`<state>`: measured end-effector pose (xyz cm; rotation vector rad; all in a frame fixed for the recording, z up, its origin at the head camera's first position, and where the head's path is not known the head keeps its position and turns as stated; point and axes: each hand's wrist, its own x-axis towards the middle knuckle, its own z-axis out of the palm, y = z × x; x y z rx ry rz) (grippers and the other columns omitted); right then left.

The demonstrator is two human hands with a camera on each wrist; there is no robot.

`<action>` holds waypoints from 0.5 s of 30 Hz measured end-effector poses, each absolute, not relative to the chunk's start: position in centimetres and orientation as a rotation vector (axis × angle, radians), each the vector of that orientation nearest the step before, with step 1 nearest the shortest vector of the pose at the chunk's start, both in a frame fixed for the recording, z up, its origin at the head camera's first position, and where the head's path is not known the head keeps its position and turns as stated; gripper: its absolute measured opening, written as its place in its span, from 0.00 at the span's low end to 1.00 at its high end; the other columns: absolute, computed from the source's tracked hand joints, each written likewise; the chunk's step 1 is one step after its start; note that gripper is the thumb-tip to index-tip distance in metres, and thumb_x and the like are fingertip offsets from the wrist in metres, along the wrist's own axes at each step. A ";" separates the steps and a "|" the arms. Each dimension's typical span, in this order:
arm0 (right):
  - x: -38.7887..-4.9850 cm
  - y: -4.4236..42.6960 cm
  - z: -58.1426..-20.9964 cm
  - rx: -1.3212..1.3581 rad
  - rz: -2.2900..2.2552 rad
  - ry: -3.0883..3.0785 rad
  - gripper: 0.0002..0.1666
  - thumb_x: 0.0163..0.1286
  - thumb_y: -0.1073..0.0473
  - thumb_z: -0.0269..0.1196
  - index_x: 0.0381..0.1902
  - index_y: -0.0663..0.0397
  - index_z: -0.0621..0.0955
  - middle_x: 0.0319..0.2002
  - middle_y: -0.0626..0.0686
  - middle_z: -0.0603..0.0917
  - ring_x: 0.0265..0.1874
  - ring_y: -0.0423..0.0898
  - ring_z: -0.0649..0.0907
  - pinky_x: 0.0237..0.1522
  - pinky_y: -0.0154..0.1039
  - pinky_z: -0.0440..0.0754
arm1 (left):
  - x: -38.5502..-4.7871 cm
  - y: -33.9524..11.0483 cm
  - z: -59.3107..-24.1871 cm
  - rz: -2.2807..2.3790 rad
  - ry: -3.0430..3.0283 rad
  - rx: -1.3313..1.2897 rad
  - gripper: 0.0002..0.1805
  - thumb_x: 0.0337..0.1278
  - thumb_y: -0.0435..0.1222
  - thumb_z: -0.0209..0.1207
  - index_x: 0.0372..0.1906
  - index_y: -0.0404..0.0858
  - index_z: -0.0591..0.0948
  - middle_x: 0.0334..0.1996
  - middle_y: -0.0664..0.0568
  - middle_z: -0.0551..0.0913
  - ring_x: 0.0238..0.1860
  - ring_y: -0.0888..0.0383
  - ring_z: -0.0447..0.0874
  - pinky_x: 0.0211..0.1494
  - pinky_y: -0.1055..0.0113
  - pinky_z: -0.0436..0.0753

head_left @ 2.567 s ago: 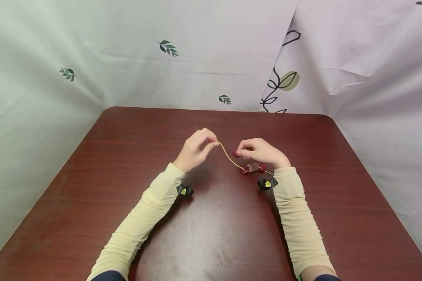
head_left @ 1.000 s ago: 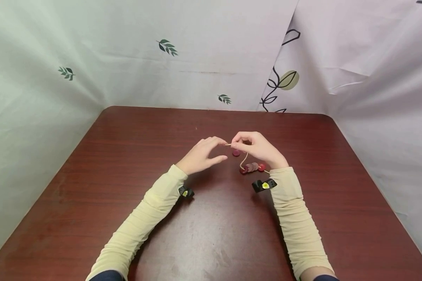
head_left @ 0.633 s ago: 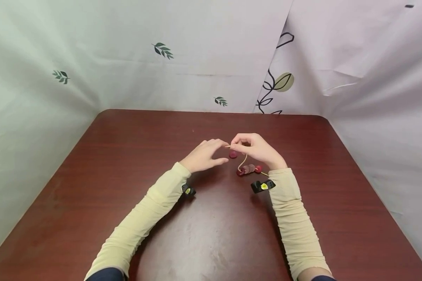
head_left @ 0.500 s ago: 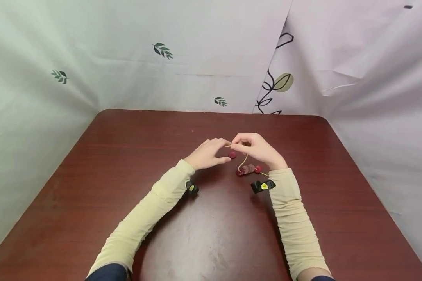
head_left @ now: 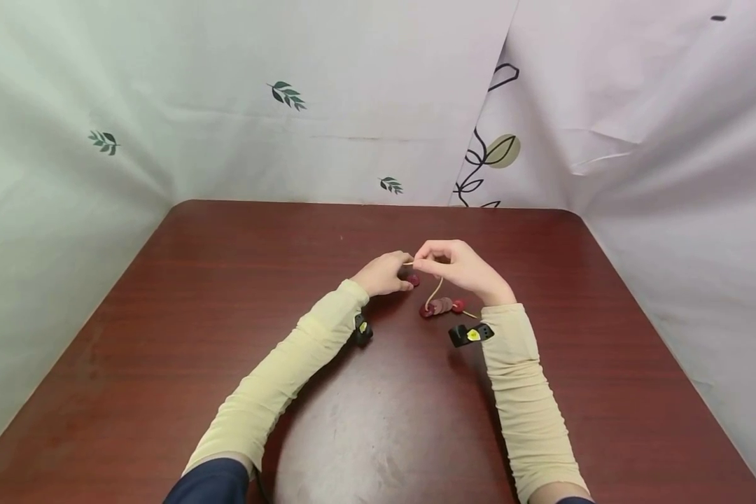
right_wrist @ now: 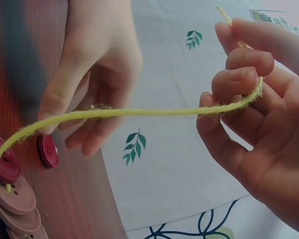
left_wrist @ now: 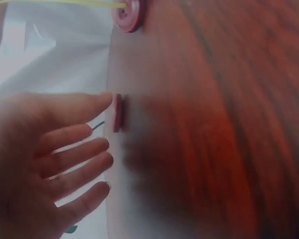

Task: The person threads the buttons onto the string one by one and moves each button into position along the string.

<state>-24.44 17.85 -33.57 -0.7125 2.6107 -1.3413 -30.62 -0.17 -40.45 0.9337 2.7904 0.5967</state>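
My right hand pinches a yellow string close to its end, which sticks out past the thumb and index finger in the right wrist view. From there the string drops to a row of threaded buttons on the table: a dark red button, several brownish-pink buttons and a bright red one. A loose dark red button lies on the table beyond the row. My left hand is at this button, fingers extended and thumb tip beside it; whether they touch is unclear.
The reddish-brown wooden table has rounded far corners. White cloth with leaf prints hangs behind it and at both sides. Black wrist cameras sit on both sleeves.
Earlier my left hand held the string; my right hand took it over from beside the loose button. The left hand has since moved right and down to that button. The view has shifted slightly.
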 end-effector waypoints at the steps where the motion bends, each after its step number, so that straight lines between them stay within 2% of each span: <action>1: -24.4 17.8 -33.6 -0.712 -1.340 2.611 0.08 0.68 0.55 0.63 0.37 0.53 0.83 0.22 0.47 0.76 0.29 0.44 0.75 0.35 0.36 0.72 | -30.7 0.0 -40.6 0.583 2.802 0.931 0.30 0.55 0.42 0.67 0.61 0.34 0.75 0.54 0.44 0.80 0.56 0.50 0.79 0.63 0.58 0.75; 3: -24.4 17.8 -33.6 -0.714 -1.339 2.610 0.07 0.68 0.55 0.63 0.37 0.52 0.83 0.23 0.48 0.75 0.29 0.44 0.74 0.35 0.36 0.72 | -30.8 0.2 -40.9 0.561 2.824 0.931 0.29 0.54 0.43 0.67 0.59 0.34 0.77 0.51 0.44 0.81 0.52 0.49 0.80 0.61 0.58 0.76; 9: -24.5 17.8 -33.6 -0.728 -1.335 2.610 0.08 0.67 0.55 0.63 0.37 0.55 0.83 0.22 0.49 0.75 0.27 0.41 0.73 0.33 0.35 0.70 | -30.7 0.7 -40.9 0.527 2.839 0.953 0.15 0.54 0.41 0.68 0.43 0.37 0.84 0.41 0.44 0.80 0.40 0.51 0.78 0.52 0.59 0.78; 12: -24.5 17.9 -33.7 -0.729 -1.336 2.610 0.10 0.67 0.56 0.63 0.38 0.57 0.82 0.22 0.48 0.74 0.25 0.41 0.73 0.31 0.35 0.70 | -30.7 0.8 -40.8 0.523 2.837 0.972 0.11 0.53 0.40 0.68 0.38 0.38 0.83 0.39 0.46 0.80 0.39 0.52 0.78 0.51 0.59 0.78; 15: -24.6 18.0 -33.9 -0.723 -1.335 2.610 0.11 0.67 0.55 0.63 0.39 0.59 0.82 0.22 0.50 0.74 0.25 0.41 0.72 0.32 0.35 0.70 | -30.6 0.7 -40.8 0.540 2.833 0.984 0.11 0.53 0.40 0.68 0.38 0.38 0.83 0.38 0.46 0.81 0.39 0.52 0.78 0.50 0.60 0.78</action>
